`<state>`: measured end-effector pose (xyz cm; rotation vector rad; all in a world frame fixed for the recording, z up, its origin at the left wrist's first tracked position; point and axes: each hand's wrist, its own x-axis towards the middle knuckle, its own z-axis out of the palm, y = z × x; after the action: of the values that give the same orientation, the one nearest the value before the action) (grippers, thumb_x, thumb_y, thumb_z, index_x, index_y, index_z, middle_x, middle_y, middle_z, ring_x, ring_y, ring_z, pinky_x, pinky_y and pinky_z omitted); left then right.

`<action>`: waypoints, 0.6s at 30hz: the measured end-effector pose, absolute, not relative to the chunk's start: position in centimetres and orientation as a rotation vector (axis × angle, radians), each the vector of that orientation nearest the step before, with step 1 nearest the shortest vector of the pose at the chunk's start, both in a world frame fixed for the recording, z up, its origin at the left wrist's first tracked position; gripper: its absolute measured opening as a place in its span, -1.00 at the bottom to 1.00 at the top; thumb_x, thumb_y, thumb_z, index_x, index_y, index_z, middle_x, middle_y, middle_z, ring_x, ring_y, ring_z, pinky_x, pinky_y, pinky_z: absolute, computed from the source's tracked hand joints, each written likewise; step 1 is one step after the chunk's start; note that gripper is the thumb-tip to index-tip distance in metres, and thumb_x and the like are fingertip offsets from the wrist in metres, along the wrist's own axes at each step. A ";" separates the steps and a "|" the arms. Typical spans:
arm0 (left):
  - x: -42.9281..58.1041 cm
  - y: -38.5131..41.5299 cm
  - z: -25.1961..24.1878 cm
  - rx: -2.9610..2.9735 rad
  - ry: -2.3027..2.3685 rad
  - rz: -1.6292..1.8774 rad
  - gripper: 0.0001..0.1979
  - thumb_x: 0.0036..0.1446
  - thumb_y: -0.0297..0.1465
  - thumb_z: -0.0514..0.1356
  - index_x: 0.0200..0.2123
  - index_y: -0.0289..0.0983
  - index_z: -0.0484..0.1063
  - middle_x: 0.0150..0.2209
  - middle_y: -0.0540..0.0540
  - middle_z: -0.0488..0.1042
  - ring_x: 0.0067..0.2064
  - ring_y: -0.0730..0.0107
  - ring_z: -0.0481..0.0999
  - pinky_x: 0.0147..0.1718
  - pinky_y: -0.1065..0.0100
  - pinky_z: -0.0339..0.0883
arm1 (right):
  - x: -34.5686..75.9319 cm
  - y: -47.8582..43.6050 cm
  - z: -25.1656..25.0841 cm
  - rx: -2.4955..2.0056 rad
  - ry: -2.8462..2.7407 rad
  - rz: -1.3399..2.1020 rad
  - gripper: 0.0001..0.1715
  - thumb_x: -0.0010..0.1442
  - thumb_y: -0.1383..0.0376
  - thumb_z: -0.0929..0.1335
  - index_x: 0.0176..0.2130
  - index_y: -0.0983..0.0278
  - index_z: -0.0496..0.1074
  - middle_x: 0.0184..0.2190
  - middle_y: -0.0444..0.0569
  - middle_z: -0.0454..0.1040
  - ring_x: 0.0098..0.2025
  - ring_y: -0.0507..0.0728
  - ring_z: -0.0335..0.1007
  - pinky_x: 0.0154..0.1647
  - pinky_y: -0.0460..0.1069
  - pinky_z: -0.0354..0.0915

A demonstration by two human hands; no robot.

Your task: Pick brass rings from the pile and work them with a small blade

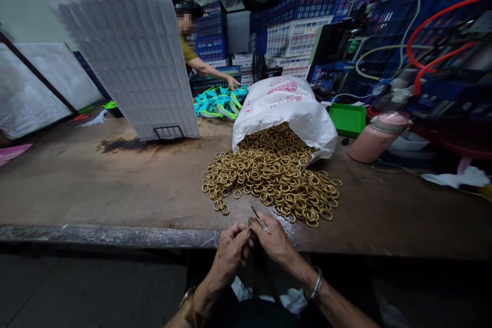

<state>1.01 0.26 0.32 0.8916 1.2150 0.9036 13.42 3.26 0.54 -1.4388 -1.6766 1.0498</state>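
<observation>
My left hand point(232, 248) is closed in a pinch at the table's front edge; whatever small thing sits between its fingertips is hidden. Close against it, my right hand point(273, 241) grips a slim metal blade-like tool point(259, 218), its tip pointing up and to the left. The tool's exact kind does not show. Just beyond both hands spreads a heap of brass-coloured rings point(272, 179). They spill from the mouth of a white woven sack point(280, 105) with red print, which lies on its side.
A tilted white ribbed panel point(134, 66) stands on the wooden table point(96, 184) at left. Opposite, a co-worker's hand point(230, 82) touches turquoise-and-green pieces point(219, 102). To the right are a green tray point(348, 119), a pink bottle point(378, 136) and red hoses point(423, 69).
</observation>
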 end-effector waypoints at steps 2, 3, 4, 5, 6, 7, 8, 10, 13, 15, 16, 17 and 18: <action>1.1 0.2 0.5 0.880 1.209 0.915 -0.65 -0.09 -0.10 0.13 -0.57 -0.29 0.26 -0.78 0.15 0.14 -0.75 0.65 0.04 -0.77 0.56 -0.08 | 13.3 3.3 0.8 -1.414 -1.658 1.081 -0.70 0.06 0.14 0.17 -0.57 0.26 0.21 -0.66 -0.21 0.19 -0.58 -0.01 0.09 -0.54 -0.09 0.06; 1.1 0.1 0.6 0.876 1.201 0.922 -0.65 -0.09 -0.10 0.13 -0.57 -0.29 0.26 -0.78 0.15 0.13 -0.75 0.66 0.04 -0.77 0.56 -0.08 | 13.3 3.3 0.9 -1.399 -1.645 1.096 -0.70 0.06 0.14 0.17 -0.57 0.26 0.22 -0.65 -0.20 0.21 -0.58 -0.01 0.11 -0.53 -0.09 0.07; 1.1 0.0 0.8 0.871 1.192 0.924 -0.65 -0.08 -0.10 0.13 -0.57 -0.29 0.26 -0.78 0.15 0.13 -0.75 0.66 0.04 -0.77 0.56 -0.08 | 13.4 3.4 1.0 -1.386 -1.634 1.108 -0.70 0.07 0.14 0.16 -0.55 0.26 0.23 -0.64 -0.19 0.23 -0.57 -0.01 0.12 -0.52 -0.10 0.08; 1.1 -0.1 0.9 0.863 1.182 0.928 -0.65 -0.08 -0.10 0.13 -0.57 -0.29 0.26 -0.78 0.15 0.13 -0.75 0.66 0.03 -0.77 0.56 -0.09 | 13.4 3.5 0.9 -1.384 -1.624 1.107 -0.70 0.08 0.15 0.16 -0.55 0.27 0.24 -0.64 -0.19 0.25 -0.57 -0.01 0.13 -0.52 -0.10 0.09; 1.1 -0.1 1.1 0.855 1.169 0.932 -0.66 -0.07 -0.10 0.12 -0.56 -0.29 0.26 -0.78 0.15 0.13 -0.75 0.66 0.02 -0.77 0.56 -0.10 | 13.5 3.5 0.7 -1.397 -1.620 1.085 -0.70 0.08 0.15 0.16 -0.54 0.27 0.25 -0.65 -0.19 0.25 -0.57 0.00 0.14 -0.52 -0.10 0.09; 1.1 -0.2 1.2 0.848 1.160 0.939 -0.66 -0.06 -0.10 0.12 -0.56 -0.29 0.26 -0.78 0.16 0.12 -0.75 0.67 0.01 -0.77 0.56 -0.10 | 13.7 3.5 0.5 -1.420 -1.628 1.040 -0.70 0.09 0.16 0.15 -0.55 0.26 0.24 -0.65 -0.18 0.25 -0.57 0.00 0.14 -0.52 -0.10 0.09; 1.2 -0.2 1.3 0.842 1.156 0.946 -0.66 -0.05 -0.10 0.11 -0.56 -0.29 0.25 -0.78 0.16 0.12 -0.75 0.67 0.00 -0.77 0.56 -0.11 | 13.8 3.4 0.2 -1.445 -1.655 0.980 -0.70 0.10 0.18 0.14 -0.55 0.26 0.24 -0.65 -0.18 0.25 -0.57 0.00 0.14 -0.52 -0.10 0.08; 1.2 -0.2 1.3 0.836 1.161 0.962 -0.66 -0.04 -0.10 0.11 -0.55 -0.28 0.25 -0.77 0.16 0.12 -0.75 0.67 0.01 -0.77 0.56 -0.10 | 14.1 3.2 -0.4 -1.470 -1.779 0.852 -0.75 0.09 0.25 0.14 -0.54 0.26 0.23 -0.63 -0.17 0.26 -0.56 0.00 0.14 -0.51 -0.11 0.06; 1.1 0.0 1.2 0.842 1.175 0.996 -0.66 -0.06 -0.09 0.13 -0.53 -0.28 0.23 -0.74 0.16 0.14 -0.74 0.67 0.03 -0.76 0.55 -0.08 | 14.2 2.5 -0.9 -1.438 -2.035 0.742 -0.84 -0.02 0.44 0.15 -0.49 0.25 0.25 -0.60 -0.15 0.31 -0.54 0.00 0.18 -0.50 -0.12 0.03; 1.1 0.1 1.2 0.864 1.180 1.022 -0.65 -0.08 -0.09 0.14 -0.54 -0.27 0.20 -0.73 0.17 0.14 -0.74 0.67 0.04 -0.75 0.55 -0.06 | 14.2 2.1 -0.8 -1.418 -2.146 0.709 -0.76 -0.11 0.51 0.15 -0.43 0.25 0.26 -0.55 -0.14 0.36 -0.50 0.01 0.23 -0.48 -0.12 0.03; 1.1 0.1 1.3 0.878 1.184 1.030 -0.65 -0.09 -0.09 0.15 -0.54 -0.26 0.19 -0.74 0.17 0.13 -0.73 0.66 0.04 -0.74 0.55 -0.06 | 14.2 1.9 -0.8 -1.417 -2.177 0.696 -0.72 -0.12 0.52 0.14 -0.40 0.25 0.27 -0.53 -0.12 0.38 -0.48 0.02 0.25 -0.47 -0.12 0.03; 1.0 0.1 1.4 0.889 1.192 1.033 -0.65 -0.10 -0.09 0.15 -0.54 -0.26 0.18 -0.74 0.17 0.12 -0.73 0.66 0.04 -0.74 0.54 -0.06 | 14.2 1.9 -0.7 -1.421 -2.197 0.686 -0.70 -0.13 0.53 0.14 -0.38 0.25 0.27 -0.51 -0.11 0.40 -0.46 0.03 0.27 -0.46 -0.12 0.04; 1.0 0.1 1.5 0.893 1.204 1.032 -0.65 -0.10 -0.10 0.15 -0.55 -0.26 0.18 -0.75 0.18 0.12 -0.73 0.66 0.03 -0.74 0.54 -0.07 | 14.2 1.9 -0.6 -1.428 -2.210 0.679 -0.69 -0.12 0.53 0.14 -0.37 0.26 0.27 -0.49 -0.10 0.41 -0.45 0.03 0.29 -0.44 -0.12 0.04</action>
<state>1.03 0.09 1.53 0.8935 1.2036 1.0323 14.17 1.87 -0.62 -1.4284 -2.2104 0.6791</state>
